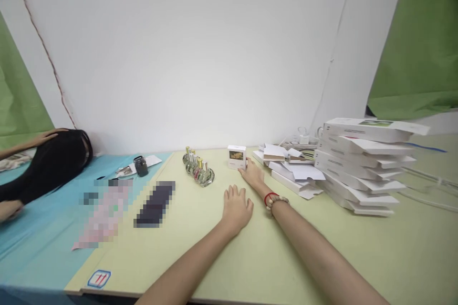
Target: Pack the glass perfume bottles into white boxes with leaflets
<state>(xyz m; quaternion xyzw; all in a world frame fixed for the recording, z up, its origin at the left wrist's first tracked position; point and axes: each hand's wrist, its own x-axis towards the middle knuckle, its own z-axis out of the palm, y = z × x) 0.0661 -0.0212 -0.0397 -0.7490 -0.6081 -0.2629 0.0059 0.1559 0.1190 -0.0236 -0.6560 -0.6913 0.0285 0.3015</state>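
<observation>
A small white box [236, 157] with a dark picture on its front stands upright near the wall. My right hand [254, 174], with a red cord and a beaded bracelet at the wrist, grips the box's lower right edge. Nearer to me, my left hand [237, 210] rests palm down on the yellow-green table [286, 267], fingers spread and holding nothing. To the left of the box, several round glass bottles [204, 175] with gold and silver caps, apparently perfume bottles, stand in a slanting row.
Flat white boxes [358, 157] are stacked high at the right. Beside them lies a loose pile of opened white cartons [295, 171]. A dark jar [140, 166] stands on the blue cloth [46, 252], where another person's hand [10, 209] and a black bag-like item [53, 167] show.
</observation>
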